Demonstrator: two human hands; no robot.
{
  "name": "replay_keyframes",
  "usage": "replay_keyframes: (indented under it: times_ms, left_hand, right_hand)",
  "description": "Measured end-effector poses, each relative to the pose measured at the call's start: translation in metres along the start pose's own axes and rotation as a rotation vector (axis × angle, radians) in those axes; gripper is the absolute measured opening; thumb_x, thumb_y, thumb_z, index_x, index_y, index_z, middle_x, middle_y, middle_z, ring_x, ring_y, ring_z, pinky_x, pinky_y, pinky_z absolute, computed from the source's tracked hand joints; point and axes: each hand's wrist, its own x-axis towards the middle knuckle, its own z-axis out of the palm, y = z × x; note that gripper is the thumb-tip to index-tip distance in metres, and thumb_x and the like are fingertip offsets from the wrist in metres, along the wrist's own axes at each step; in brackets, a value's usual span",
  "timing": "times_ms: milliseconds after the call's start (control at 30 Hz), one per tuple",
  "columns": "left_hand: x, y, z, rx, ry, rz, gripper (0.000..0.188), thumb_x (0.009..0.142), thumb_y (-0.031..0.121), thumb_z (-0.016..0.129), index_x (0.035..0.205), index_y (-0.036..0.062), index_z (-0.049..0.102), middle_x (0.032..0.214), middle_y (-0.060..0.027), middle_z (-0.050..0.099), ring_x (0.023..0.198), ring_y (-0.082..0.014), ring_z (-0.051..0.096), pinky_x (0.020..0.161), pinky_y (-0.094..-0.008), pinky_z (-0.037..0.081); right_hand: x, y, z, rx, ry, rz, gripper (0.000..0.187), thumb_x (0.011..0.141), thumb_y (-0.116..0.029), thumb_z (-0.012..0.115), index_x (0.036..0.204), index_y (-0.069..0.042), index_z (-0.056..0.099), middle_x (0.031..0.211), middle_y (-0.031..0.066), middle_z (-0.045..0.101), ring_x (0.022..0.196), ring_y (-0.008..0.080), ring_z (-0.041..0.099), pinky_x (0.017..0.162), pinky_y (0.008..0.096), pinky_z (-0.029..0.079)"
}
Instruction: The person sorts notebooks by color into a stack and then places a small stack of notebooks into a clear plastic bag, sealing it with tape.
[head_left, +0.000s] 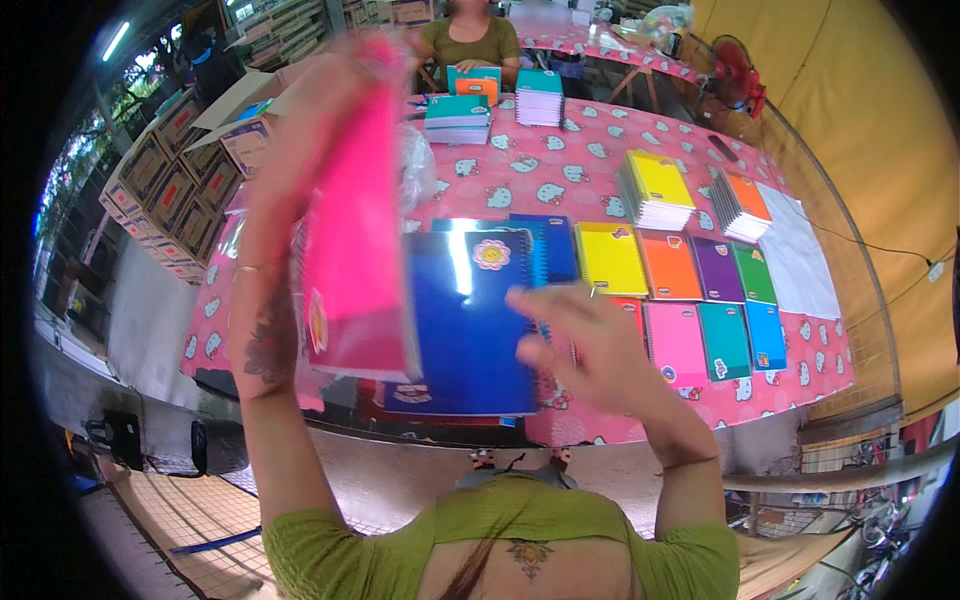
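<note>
My left hand (325, 115), smeared by motion, grips the top of a bright pink notebook (355, 225). The notebook is raised and tilted, with a sticker near its lower corner. Beside it lies a large blue spiral notebook (465, 335) with a smiling flower sticker, on top of other notebooks. My right hand (595, 345) hovers at the blue notebook's spiral edge, fingers apart and holding nothing. Under that hand, a red notebook (632, 312) is partly hidden. Right of it are small pink (675, 345), teal (724, 342) and light blue (766, 337) notebooks.
Yellow (657, 190) and orange (742, 205) notebook stacks stand on the pink patterned tablecloth (560, 165). Across the table, a person (470, 40) handles teal and orange notebooks (474, 85). Cardboard boxes (175, 190) are piled at left. A red fan (735, 75) stands far right.
</note>
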Motion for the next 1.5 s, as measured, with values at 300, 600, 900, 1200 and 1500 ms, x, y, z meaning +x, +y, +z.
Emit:
replay_keyframes:
  times_ms: [300,600,900,1200,1500]
  left_hand:
    - [-0.057,0.129,0.104,0.329,0.232,0.369,0.053,0.091,0.02,0.063,0.138,0.0047,0.044,0.119,-0.0131,0.059,0.11,-0.0252,0.057,0.098,-0.0388,0.043]
    - [-0.111,-0.052,0.455,0.29,0.04,-0.319,0.063,0.085,0.04,0.069,0.124,-0.0052,0.051,0.107,-0.0261,0.06,0.097,-0.0384,0.062,0.084,-0.0484,0.05]
    - [-0.01,-0.106,0.485,0.44,0.017,-0.907,0.037,0.084,0.027,0.062,0.112,0.0026,0.062,0.107,-0.0236,0.065,0.103,-0.0426,0.062,0.087,-0.0504,0.05]
    - [0.216,0.078,0.201,0.456,0.721,0.349,0.03,0.077,0.023,0.067,0.1,0.0047,0.062,0.101,-0.0207,0.062,0.1,-0.0351,0.06,0.087,-0.0453,0.047]
    - [-0.06,0.094,0.02,0.292,0.237,0.078,0.033,0.081,0.027,0.066,0.107,0.0067,0.062,0.111,-0.0164,0.059,0.106,-0.0325,0.057,0.094,-0.0438,0.043]
  right_hand:
    - [-0.187,0.43,-0.028,-0.501,0.211,0.887,0.054,0.084,-0.045,0.065,0.126,-0.012,0.059,0.114,0.0218,0.06,0.112,0.0362,0.056,0.097,0.0484,0.043]
    - [-0.189,0.421,0.004,-0.423,-0.061,1.062,0.09,0.071,-0.041,0.076,0.145,-0.014,0.032,0.124,0.0245,0.045,0.115,0.0433,0.045,0.095,0.0531,0.043]
    - [-0.178,0.45,-0.09,0.449,0.497,0.904,0.059,0.075,-0.004,0.063,0.133,-0.003,0.054,0.131,0.0153,0.056,0.116,0.0234,0.055,0.097,0.0328,0.043]
    - [-0.058,0.205,-0.142,1.02,0.894,0.411,0.052,0.088,0.002,0.054,0.14,-0.004,0.046,0.13,0.0118,0.056,0.11,0.0183,0.06,0.093,0.0326,0.051]
    - [-0.026,0.073,0.009,0.262,0.033,0.227,0.066,0.082,-0.04,0.071,0.139,-0.012,0.05,0.102,0.0143,0.062,0.093,0.0288,0.062,0.083,0.0372,0.048]
